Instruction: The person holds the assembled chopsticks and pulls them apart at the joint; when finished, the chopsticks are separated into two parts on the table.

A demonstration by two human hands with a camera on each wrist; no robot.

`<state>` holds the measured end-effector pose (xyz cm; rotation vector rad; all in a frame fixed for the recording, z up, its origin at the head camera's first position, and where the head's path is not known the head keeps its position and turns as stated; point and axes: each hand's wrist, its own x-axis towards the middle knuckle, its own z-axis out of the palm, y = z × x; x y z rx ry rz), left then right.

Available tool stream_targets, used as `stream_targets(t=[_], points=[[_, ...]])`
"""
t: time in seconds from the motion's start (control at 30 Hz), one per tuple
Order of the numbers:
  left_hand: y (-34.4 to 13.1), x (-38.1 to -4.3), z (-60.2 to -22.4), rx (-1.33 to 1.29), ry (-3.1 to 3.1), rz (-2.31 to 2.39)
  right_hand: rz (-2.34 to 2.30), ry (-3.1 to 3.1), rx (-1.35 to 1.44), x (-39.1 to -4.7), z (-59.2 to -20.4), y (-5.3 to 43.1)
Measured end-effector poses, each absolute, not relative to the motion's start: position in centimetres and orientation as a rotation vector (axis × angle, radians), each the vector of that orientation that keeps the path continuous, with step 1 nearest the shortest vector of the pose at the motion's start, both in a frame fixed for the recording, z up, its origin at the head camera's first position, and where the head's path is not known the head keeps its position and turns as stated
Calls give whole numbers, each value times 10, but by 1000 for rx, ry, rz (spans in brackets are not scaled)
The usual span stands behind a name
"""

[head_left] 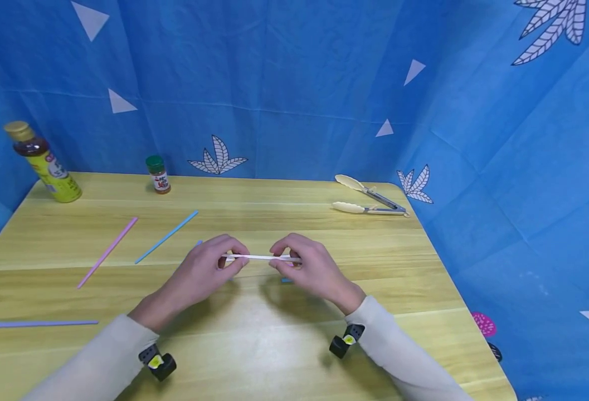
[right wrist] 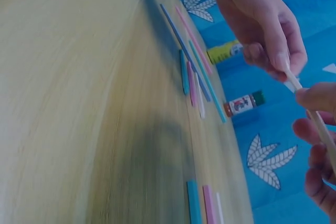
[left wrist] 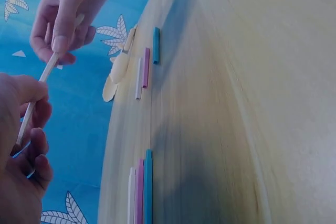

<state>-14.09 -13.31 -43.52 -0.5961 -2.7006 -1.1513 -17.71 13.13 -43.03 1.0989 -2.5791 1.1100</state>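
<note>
A thin whitish stick (head_left: pixel 260 257) is stretched level between my two hands, above the wooden table. My left hand (head_left: pixel 208 268) pinches its left end between thumb and fingers. The other end is pinched the same way by my right hand (head_left: pixel 315 267). Below the hands, the left wrist view has two groups of short coloured sticks: one with a teal stick (left wrist: pixel 156 45), a pink stick (left wrist: pixel 146 67) and a white stick (left wrist: pixel 138 78), and a nearer group with a teal stick (left wrist: pixel 148 187) in the same colours. From the head, the hands mostly hide these.
On the table's left lie a pink stick (head_left: pixel 107 253), a blue stick (head_left: pixel 166 236) and a purple stick (head_left: pixel 37 323). A yellow-green bottle (head_left: pixel 56 175) and a green-capped jar (head_left: pixel 159 176) stand at the back. Spread tongs (head_left: pixel 374 201) lie back right, before a blue curtain (head_left: pixel 294 83).
</note>
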Motion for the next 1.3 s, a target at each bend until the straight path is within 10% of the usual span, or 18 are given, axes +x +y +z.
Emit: stream_targets(t=[1.3], points=[[-170,-156,-442,-540,-2821,-1080,1172,-2651,918,-210,-457,188]])
